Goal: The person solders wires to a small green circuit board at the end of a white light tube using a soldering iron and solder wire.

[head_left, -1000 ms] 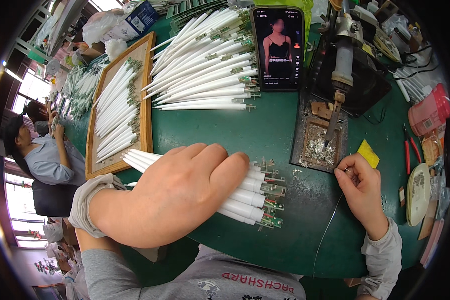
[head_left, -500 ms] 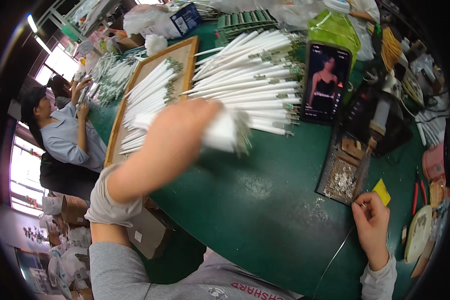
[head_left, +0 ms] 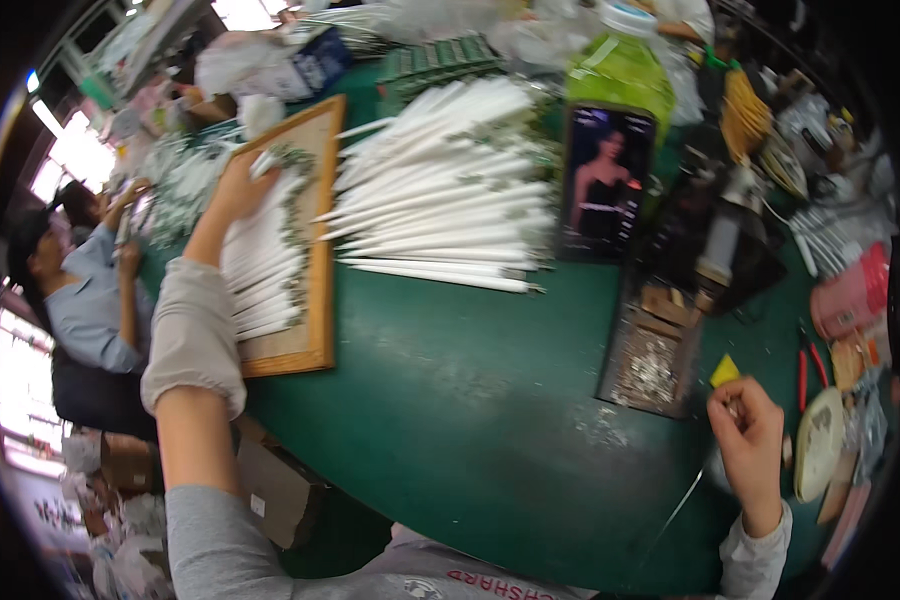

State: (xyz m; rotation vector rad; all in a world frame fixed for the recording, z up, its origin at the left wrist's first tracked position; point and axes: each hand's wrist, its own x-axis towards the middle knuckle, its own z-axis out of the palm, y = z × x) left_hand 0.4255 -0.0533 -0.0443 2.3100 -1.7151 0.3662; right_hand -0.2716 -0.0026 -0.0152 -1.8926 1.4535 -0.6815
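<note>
My left hand (head_left: 238,190) is over the upper end of a wood-rimmed tray (head_left: 317,330), its fingers closed round white tubes there; how many it holds is hidden. Slim white tubes (head_left: 265,265) with small green parts at their ends lie side by side in that tray. To its right, a larger fan of similar white tubes (head_left: 440,205) rests on the green table. My right hand (head_left: 750,440) is near the table's right side, thumb and fingertips pinched together on a thin silvery wire (head_left: 682,503) that trails down toward me.
A black holder with metal bits (head_left: 650,370) stands left of my right hand. A phone (head_left: 605,185) leans on a green jug (head_left: 625,70). Red-handled pliers (head_left: 808,370) and a pale round lid (head_left: 820,445) lie at the right. Another person (head_left: 90,290) works at the far left.
My left hand has carried a bundle of white tubes from the large fan leftward into the tray. The view has shifted slightly; my right hand keeps its pinch.
</note>
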